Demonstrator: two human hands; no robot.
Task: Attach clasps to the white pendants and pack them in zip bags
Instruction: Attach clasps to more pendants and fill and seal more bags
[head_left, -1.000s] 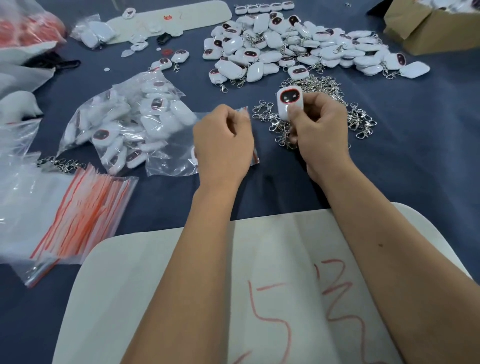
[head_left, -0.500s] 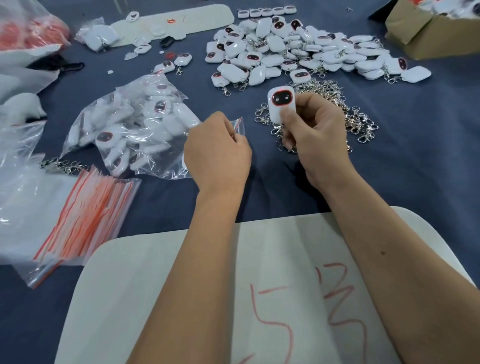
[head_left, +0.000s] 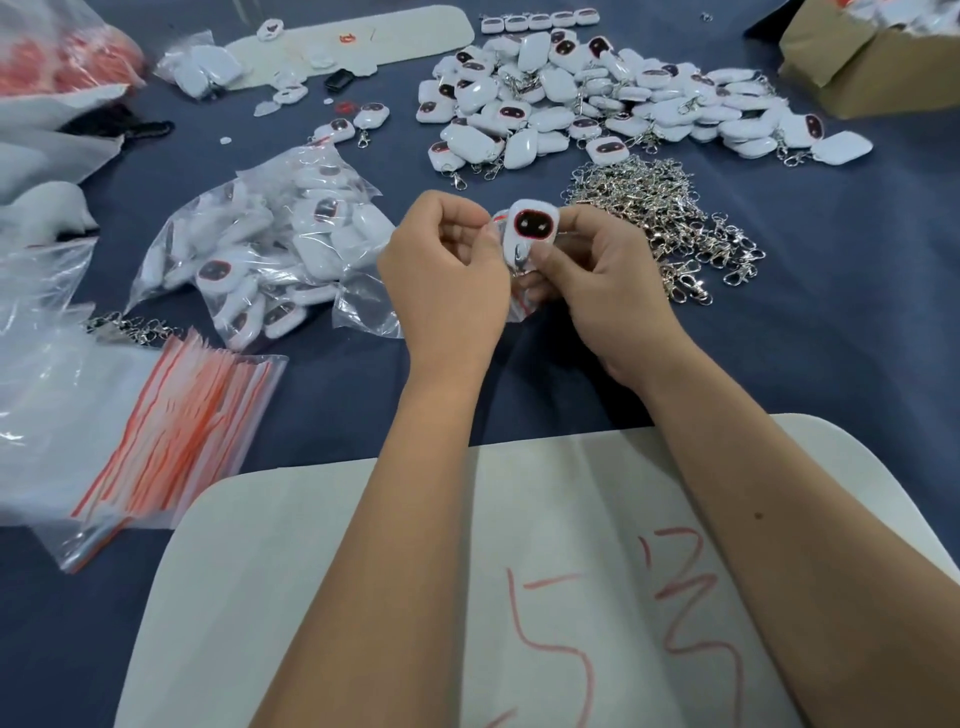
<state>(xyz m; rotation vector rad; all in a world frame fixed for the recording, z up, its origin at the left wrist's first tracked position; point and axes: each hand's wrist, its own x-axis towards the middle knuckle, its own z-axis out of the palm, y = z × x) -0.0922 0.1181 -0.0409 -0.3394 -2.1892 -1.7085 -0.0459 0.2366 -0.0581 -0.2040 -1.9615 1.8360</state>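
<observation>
Head view: one pendant (head_left: 532, 228) pinched by right hand (head_left: 597, 280); left hand (head_left: 441, 280) grasps one zip bag (head_left: 519, 306). Clasp pile (head_left: 660, 218) at two o'clock, bagged pendants (head_left: 270, 244) at nine.

Bare forearms, sleeveless, small mole

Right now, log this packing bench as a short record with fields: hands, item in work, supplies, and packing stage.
left hand: grip pinches a small clear zip bag
right hand: grip holds the white pendant with dark red-rimmed face
stage: pendant at the bag, not yet sealed inside
loose silver metal clasps: heap right of the hands
unpacked white pendants: pile behind
stack of red-striped empty zip bags: front left
</observation>
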